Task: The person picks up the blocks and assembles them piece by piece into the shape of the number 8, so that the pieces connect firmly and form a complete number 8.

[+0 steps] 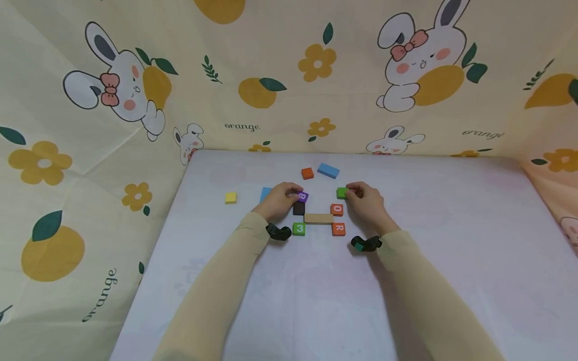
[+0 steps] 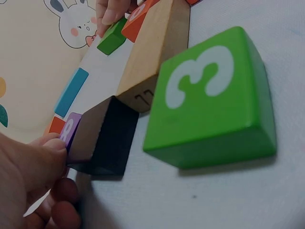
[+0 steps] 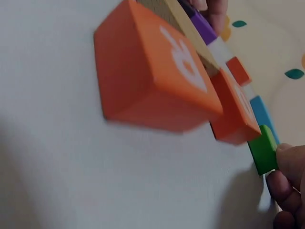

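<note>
My left hand (image 1: pixel 277 202) pinches a purple block (image 1: pixel 303 197) with a white character, just behind a black block (image 1: pixel 298 209). In the left wrist view, the thumb (image 2: pixel 45 155) presses on the purple block's side. Across the layout, my right hand (image 1: pixel 368 204) holds a small green block (image 1: pixel 341 193) between thumb and fingers, behind an orange block marked O (image 1: pixel 336 210). Between the two sides lies a natural wood bar (image 1: pixel 318 219). Nearest to me are a green block marked 3 (image 2: pixel 205 95) on the left and an orange block marked R (image 3: pixel 157 76) on the right.
Farther back lie a red-orange block (image 1: pixel 307 173) and a long blue block (image 1: pixel 328 170). A yellow block (image 1: pixel 231 198) sits to the left, and another blue block (image 1: pixel 265 192) is partly hidden by my left hand. A patterned cloth wall (image 1: pixel 280 110) rises behind the white table (image 1: pixel 316 301).
</note>
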Demonstrator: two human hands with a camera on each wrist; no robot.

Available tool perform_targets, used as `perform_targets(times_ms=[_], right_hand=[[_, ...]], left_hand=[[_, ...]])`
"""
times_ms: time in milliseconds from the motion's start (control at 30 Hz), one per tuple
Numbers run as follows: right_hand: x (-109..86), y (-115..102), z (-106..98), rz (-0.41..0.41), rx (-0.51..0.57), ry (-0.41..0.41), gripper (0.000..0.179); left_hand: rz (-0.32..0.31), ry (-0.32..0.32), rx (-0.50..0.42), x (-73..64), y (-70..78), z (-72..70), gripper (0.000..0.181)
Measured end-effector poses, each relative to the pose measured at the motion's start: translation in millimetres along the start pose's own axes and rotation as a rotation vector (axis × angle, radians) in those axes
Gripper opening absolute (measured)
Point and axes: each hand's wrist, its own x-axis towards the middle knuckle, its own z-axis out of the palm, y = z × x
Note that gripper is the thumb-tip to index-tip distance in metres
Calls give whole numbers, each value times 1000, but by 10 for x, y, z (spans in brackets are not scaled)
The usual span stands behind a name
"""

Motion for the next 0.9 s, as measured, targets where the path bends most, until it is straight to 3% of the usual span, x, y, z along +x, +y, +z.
perform_targets(times_ms=[200, 467, 900], right_hand=[[1, -57, 53, -35, -81, 12, 38], [-29, -53, 55, -95, -101, -4, 37], [-34, -33, 45, -122, -107, -33, 36]], left_hand=[[-9, -1, -7, -11, 13, -5, 30], [-3, -1, -3, -14, 22, -11, 30], [-1, 0, -11, -9, -3, 3, 29]])
